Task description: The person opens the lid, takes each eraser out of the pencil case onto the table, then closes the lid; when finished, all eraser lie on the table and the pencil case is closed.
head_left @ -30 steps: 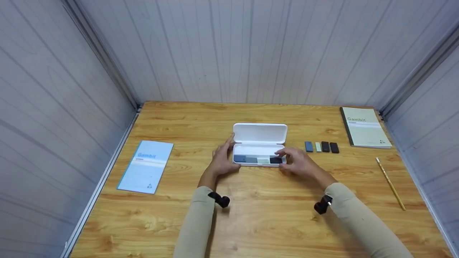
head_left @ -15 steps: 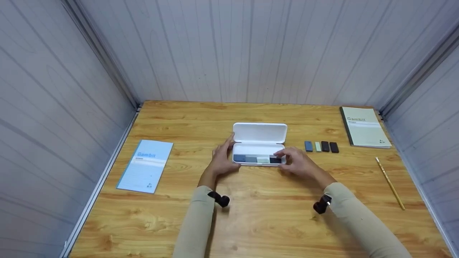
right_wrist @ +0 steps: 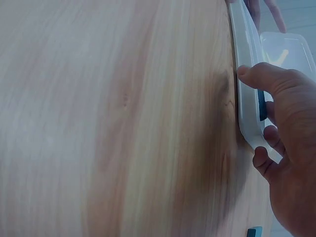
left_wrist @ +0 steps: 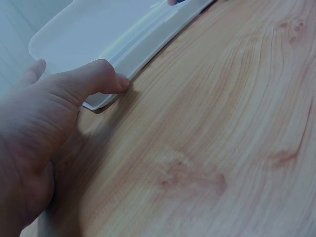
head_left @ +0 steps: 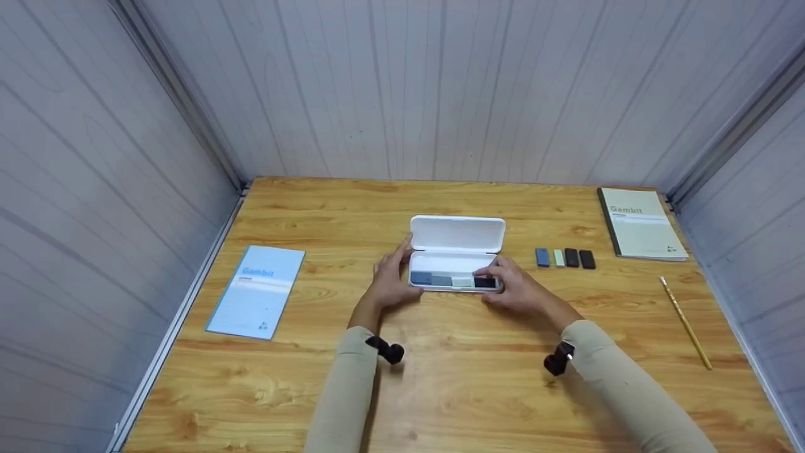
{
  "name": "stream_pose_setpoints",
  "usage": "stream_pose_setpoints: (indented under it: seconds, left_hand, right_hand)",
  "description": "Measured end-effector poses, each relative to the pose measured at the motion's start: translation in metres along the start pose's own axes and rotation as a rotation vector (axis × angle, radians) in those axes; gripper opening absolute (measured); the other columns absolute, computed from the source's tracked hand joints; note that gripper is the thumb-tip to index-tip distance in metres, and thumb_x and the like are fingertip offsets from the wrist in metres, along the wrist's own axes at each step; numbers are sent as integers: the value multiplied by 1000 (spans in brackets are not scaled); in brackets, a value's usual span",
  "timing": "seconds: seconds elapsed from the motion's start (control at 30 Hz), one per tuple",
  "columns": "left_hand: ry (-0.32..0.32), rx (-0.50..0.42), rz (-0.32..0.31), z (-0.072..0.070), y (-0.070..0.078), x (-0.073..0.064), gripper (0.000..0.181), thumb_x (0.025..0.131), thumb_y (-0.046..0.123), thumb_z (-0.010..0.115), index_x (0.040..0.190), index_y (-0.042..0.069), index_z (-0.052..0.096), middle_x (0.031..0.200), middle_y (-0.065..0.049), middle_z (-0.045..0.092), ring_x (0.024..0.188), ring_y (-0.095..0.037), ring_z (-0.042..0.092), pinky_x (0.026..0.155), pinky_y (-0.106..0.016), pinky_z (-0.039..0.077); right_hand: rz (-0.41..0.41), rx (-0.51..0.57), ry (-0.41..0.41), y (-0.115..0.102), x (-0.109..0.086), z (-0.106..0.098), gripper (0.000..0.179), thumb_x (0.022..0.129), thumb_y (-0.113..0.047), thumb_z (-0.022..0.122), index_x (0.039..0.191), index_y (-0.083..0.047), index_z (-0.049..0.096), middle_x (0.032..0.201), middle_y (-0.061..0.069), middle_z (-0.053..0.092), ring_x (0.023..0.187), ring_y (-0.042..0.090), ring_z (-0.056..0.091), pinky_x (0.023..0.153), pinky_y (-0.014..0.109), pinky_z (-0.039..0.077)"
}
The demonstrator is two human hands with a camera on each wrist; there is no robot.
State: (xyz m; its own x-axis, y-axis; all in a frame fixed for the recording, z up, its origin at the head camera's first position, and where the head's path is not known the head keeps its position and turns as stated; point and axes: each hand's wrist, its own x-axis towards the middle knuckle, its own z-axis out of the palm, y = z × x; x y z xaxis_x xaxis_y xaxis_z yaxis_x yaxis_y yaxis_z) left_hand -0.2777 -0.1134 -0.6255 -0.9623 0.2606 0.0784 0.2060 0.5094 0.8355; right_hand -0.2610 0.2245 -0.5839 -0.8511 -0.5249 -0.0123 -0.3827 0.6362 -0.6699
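An opened white pencil case (head_left: 457, 234) lies mid-table with its lid tipped back. Along its front side sit a blue eraser (head_left: 421, 278), a grey-blue one, a pale green eraser (head_left: 463, 283) and a black eraser (head_left: 485, 283). My left hand (head_left: 391, 283) grips the case's left end, thumb at the front corner, other fingers behind. At the right end, my right hand (head_left: 517, 286) has its thumb (right_wrist: 259, 74) on the outside of the front wall and its curled index finger over the inside, touching or just above the black eraser. Its fingers partly hide that end.
Right of the case stand in a row a blue eraser (head_left: 542, 257), a pale green one (head_left: 559, 258) and two black ones (head_left: 571, 257). A pale notebook (head_left: 644, 229) lies back right, a pencil (head_left: 685, 322) in front of it, a light blue notebook (head_left: 256, 292) at left.
My right hand has shifted slightly left, its index finger now nearer the pale green eraser and its thumb further left along the case's front. My left hand stays at the left end.
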Motion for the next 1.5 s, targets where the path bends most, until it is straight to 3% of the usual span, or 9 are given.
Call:
stream_pose_setpoints:
  seconds: [0.13, 0.37, 0.5, 0.87, 1.03, 1.33, 1.5]
  left_hand:
    - [6, 2, 15, 1, 0, -1, 127, 73, 20, 93, 181, 24, 26, 161, -11, 66, 142, -36, 53, 120, -59, 24]
    - [-23, -5, -24, -1, 2, 1, 129, 74, 18, 94, 182, 27, 23, 166, -9, 63, 148, -36, 49, 127, -60, 21]
    - [-26, -6, -36, -2, 3, 0, 130, 74, 18, 94, 182, 28, 22, 167, -8, 62, 149, -36, 49, 128, -61, 21]
    - [-34, 0, -34, -3, 4, 1, 130, 75, 17, 95, 182, 29, 22, 170, -8, 60, 151, -37, 48, 127, -60, 22]
    - [-31, -7, -28, -2, 3, 0, 129, 76, 17, 95, 182, 28, 22, 169, -7, 62, 151, -37, 48, 128, -64, 20]
    - [-40, 4, -44, -2, 3, 0, 130, 76, 17, 95, 182, 30, 21, 169, -6, 61, 152, -35, 48, 127, -62, 21]
    - [-33, 11, -43, -2, 3, 1, 129, 76, 18, 95, 182, 29, 22, 166, -7, 63, 150, -35, 49, 126, -62, 22]
  right_hand:
    - [-30, 5, 2, 1, 0, 2, 46, 99, -11, 84, 144, -4, 74, 123, 17, 58, 112, 27, 56, 94, 32, 48]
    - [-3, -17, 7, 3, -2, -3, 41, 98, -13, 85, 138, -9, 76, 128, 19, 61, 116, 29, 58, 98, 39, 50]
    - [18, 6, 9, 5, -4, -6, 39, 99, -12, 85, 136, -14, 74, 129, 17, 62, 113, 27, 61, 95, 36, 51]
    - [-1, -8, 102, 9, -6, -7, 28, 100, -5, 80, 126, -7, 70, 117, 13, 65, 99, 21, 58, 85, 28, 46]
    - [-38, 12, 142, 8, -4, -9, 30, 98, -5, 83, 127, -4, 75, 112, 14, 70, 94, 26, 63, 81, 25, 47]
    - [-71, 33, 174, 7, -2, -12, 33, 98, -5, 83, 131, -3, 77, 133, 21, 74, 94, 24, 64, 82, 24, 49]
    - [-50, 11, 188, 9, -6, -15, 36, 98, -7, 84, 134, -4, 78, 125, 18, 74, 96, 20, 60, 82, 26, 47]
